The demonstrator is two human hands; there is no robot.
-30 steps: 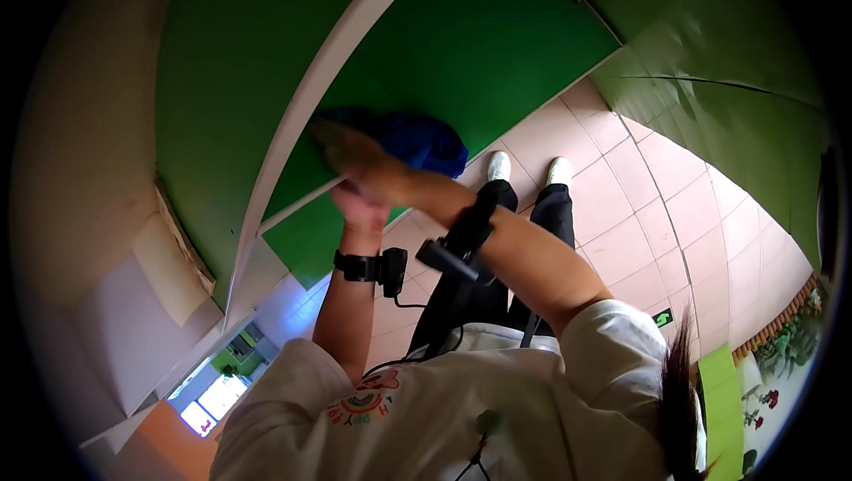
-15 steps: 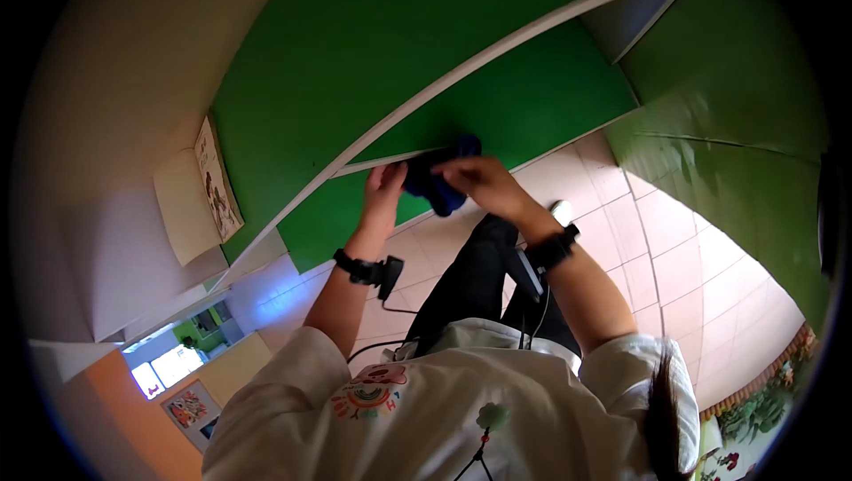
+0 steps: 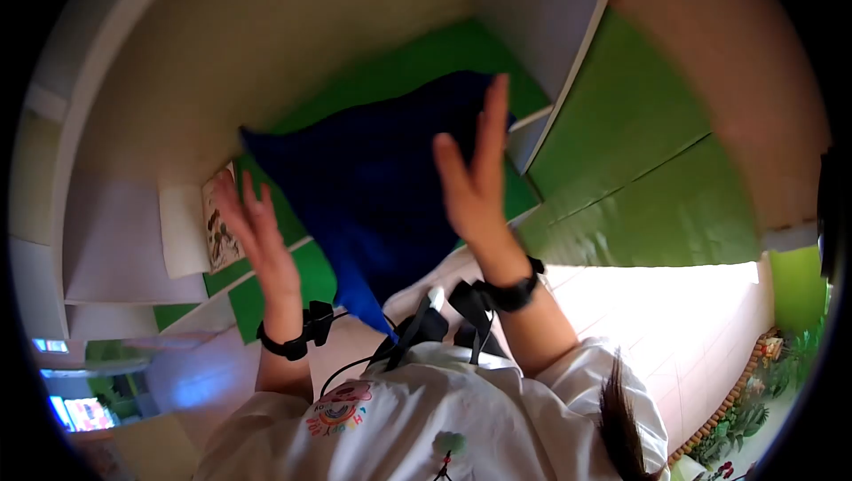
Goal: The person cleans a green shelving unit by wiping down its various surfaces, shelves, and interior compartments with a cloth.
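A dark blue cloth hangs spread out in the air between my hands, over the green shelf. Its upper right corner is at the fingertips of my right hand, whose fingers are stretched and apart. My left hand is raised at the left of the cloth with its fingers spread, and a gap shows between it and the cloth. The cloth's lower tip hangs down near my waist. Whether the right fingertips grip the corner is hard to tell through the blur.
Behind the cloth is a shelf unit with a green board and pale side panels. An open picture book leans at the left. Green padded panels stand at the right. Pink floor tiles lie below.
The blue cloth was bunched between my hands and is now spread wide. Both hands have moved apart and their fingers have opened. The view has shifted up toward the shelf.
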